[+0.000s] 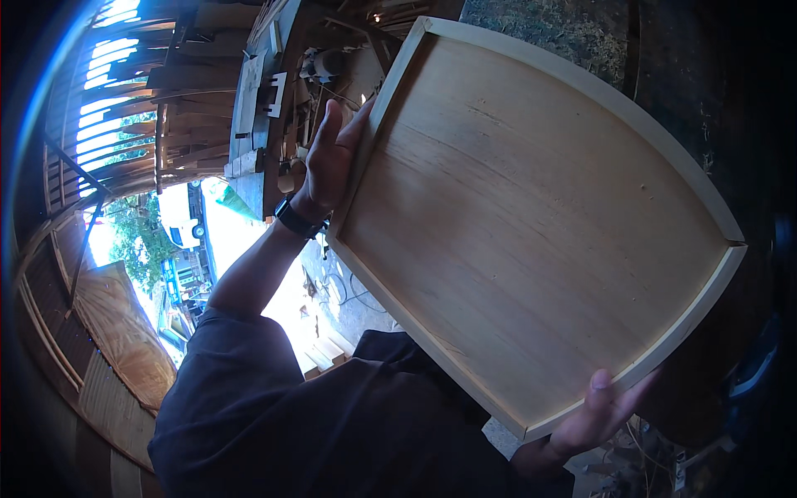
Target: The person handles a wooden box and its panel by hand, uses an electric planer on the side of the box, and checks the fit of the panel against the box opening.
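A shallow rectangular wooden tray (531,216), pale with a raised frame round its flat panel, is held up in front of me, tilted, its inside facing me. My left hand (330,162) grips its left side, thumb up and apart from the rim, the other fingers hidden behind the frame. At the lower right edge my right hand (594,415) holds the frame, thumb over the rim and fingers underneath. A dark watch (296,220) is on my left wrist. Small marks and crumbs show on the panel.
Beyond the tray lies a dark, dusty work surface (556,37). A bench with a pale metal edge (249,116) stands to the left. Wooden planks (199,83) are stacked behind it. Cables (344,286) and wood pieces (325,353) lie on the floor. A white vehicle (181,217) is outside.
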A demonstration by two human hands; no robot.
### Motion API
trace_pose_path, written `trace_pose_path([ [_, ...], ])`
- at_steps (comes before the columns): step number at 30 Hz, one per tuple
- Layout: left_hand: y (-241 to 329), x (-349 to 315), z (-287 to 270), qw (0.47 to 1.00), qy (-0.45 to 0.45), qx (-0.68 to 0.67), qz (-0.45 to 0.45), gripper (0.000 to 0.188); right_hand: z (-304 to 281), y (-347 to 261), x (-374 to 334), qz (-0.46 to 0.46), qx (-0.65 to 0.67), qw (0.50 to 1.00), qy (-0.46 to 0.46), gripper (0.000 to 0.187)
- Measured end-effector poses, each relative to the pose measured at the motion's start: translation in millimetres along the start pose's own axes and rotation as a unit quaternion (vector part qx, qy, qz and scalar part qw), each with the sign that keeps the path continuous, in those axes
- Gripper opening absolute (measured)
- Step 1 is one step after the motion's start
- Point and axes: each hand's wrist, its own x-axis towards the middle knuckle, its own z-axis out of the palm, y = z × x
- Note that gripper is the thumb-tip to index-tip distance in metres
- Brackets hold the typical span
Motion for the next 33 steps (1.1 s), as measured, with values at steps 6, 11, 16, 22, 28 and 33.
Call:
trace_pose_path([
  [6, 4, 3, 9, 0.999, 0.025, 0.043, -0.006, 0.095, 6, -3, 6, -0.005, 0.034, 0.999, -0.009, 0.086],
  [11, 3, 2, 7, 0.996, 0.033, 0.081, 0.005, 0.096, 2, -3, 7, -0.014, 0.015, 1.0, 0.005, 0.084],
  [16, 2, 3, 2, 0.995, 0.033, 0.098, 0.009, 0.1, 3, -3, 7, -0.029, 0.024, 0.999, 0.006, 0.082],
  [22, 0, 3, -6, 0.996, 0.03, 0.082, 0.016, 0.1, 10, -10, 5, 0.0, -0.006, 0.999, 0.033, 0.081],
  [28, -4, 0, -8, 0.993, 0.011, 0.106, 0.044, 0.085, 7, -5, 4, -0.018, -0.006, 1.0, 0.023, 0.084],
  [33, -3, 1, -6, 0.99, -0.015, 0.128, 0.063, 0.08, 10, -12, 6, -0.008, 0.033, 0.999, 0.029, 0.086],
])
